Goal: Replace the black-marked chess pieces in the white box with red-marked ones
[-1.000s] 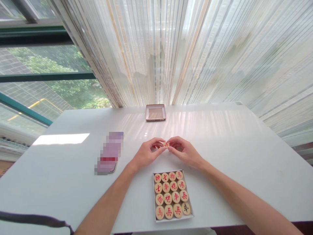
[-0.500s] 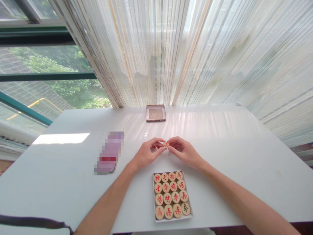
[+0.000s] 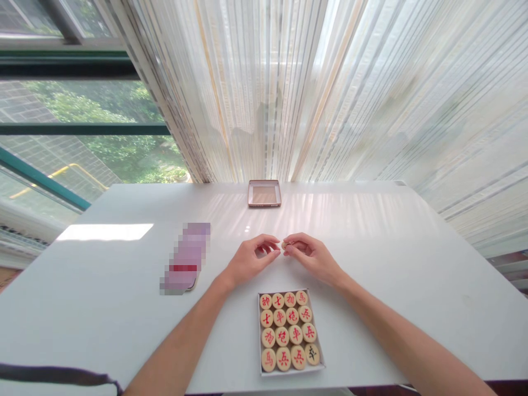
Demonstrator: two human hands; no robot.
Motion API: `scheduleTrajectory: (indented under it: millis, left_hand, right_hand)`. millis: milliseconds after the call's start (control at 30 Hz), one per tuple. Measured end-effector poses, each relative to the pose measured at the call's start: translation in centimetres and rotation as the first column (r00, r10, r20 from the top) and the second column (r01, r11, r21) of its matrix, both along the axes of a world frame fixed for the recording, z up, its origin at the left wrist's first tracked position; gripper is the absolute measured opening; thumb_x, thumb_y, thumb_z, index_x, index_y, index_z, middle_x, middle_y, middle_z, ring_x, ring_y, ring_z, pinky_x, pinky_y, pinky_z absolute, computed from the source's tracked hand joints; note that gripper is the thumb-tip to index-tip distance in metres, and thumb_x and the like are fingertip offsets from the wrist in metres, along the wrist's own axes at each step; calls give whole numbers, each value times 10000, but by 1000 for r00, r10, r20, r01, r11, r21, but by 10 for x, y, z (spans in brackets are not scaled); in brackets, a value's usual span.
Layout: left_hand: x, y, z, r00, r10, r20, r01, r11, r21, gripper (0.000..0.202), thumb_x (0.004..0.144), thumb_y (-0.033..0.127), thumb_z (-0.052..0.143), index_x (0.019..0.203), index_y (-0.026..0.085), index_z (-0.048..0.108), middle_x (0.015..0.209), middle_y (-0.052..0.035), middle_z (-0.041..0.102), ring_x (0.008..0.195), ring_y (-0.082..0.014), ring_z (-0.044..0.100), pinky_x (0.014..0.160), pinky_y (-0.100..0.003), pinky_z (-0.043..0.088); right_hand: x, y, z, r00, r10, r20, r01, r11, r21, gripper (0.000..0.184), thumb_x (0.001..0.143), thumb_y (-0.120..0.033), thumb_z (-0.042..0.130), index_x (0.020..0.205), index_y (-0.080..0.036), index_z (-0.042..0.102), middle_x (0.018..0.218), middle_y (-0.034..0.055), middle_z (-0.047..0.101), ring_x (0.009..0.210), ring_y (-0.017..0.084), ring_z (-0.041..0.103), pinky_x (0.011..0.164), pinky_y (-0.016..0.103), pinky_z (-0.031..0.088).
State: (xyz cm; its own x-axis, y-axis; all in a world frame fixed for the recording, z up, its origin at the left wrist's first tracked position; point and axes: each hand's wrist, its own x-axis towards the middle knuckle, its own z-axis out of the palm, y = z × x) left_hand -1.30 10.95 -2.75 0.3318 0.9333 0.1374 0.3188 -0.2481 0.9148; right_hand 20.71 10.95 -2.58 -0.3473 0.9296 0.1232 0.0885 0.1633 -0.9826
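Note:
Between the thumb and fingers of my right hand [image 3: 311,256] is a round wooden Chinese chess piece [image 3: 284,245], partly covered by the fingertips. Just left of it, my left hand [image 3: 253,256] holds nothing; its thumb and fingers are curved and apart, with a small gap to the piece. Nearer to me lies a shallow white box [image 3: 261,352] filled with rows of chess pieces. Most carry red characters, and the piece in the near right corner [image 3: 312,354] has a black one.
An open brown-rimmed box or lid [image 3: 264,205] lies at the table's far edge. A phone-like object [image 3: 187,258], blurred out, is left of my hands. The white table [image 3: 396,242] meets striped curtains [image 3: 264,110] and a window [image 3: 103,104]. A dark strap [image 3: 58,374] crosses the lower left.
My left hand has let go of the chess piece, which both hands held before. The piece stays in my right hand, now turned so its character is hidden.

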Motion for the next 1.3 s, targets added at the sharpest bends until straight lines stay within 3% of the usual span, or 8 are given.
scheduleTrajectory:
  millis: [333, 500, 933, 1300]
  left_hand:
    - [1, 1, 0, 1000, 27, 1, -27, 999, 27, 227, 912, 341, 664, 1099, 217, 701, 973, -36, 749, 848, -173, 672, 829, -325, 555]
    - [2, 0, 2, 1000, 16, 11, -16, 1000, 17, 235, 922, 360, 664, 1107, 223, 709, 994, -38, 754, 875, -182, 681, 839, -334, 551]
    - [3, 0, 5, 1000, 3, 30, -3, 1000, 10, 224, 905, 366, 710, 1075, 220, 723, 1009, -34, 771, 907, -188, 701, 837, -324, 541]
    - [3, 0, 2, 999, 31, -9, -31, 999, 45, 207, 925, 366, 656, 1056, 219, 722, 938, -24, 760, 844, -178, 687, 792, -312, 545]
  right_hand:
    - [1, 3, -7, 1000, 7, 2, -7, 1000, 8, 339, 907, -357, 698, 1225, -244, 660, 1102, 72, 735, 988, 217, 739, 961, 417, 571]
    - [1, 2, -6, 999, 39, 21, -39, 999, -29, 346, 925, -358, 692, 1241, -224, 651, 1002, 72, 776, 944, 233, 760, 934, 440, 584]
    - [1, -1, 2, 996, 78, 44, -76, 996, -56, 401, 921, -435, 697, 1263, -227, 677, 1120, 95, 781, 1042, 269, 748, 972, 464, 570]
    - [1, 0, 2, 999, 28, 16, -27, 998, -62, 311, 950, -473, 651, 1142, -229, 647, 890, 51, 779, 909, 245, 764, 883, 423, 573]
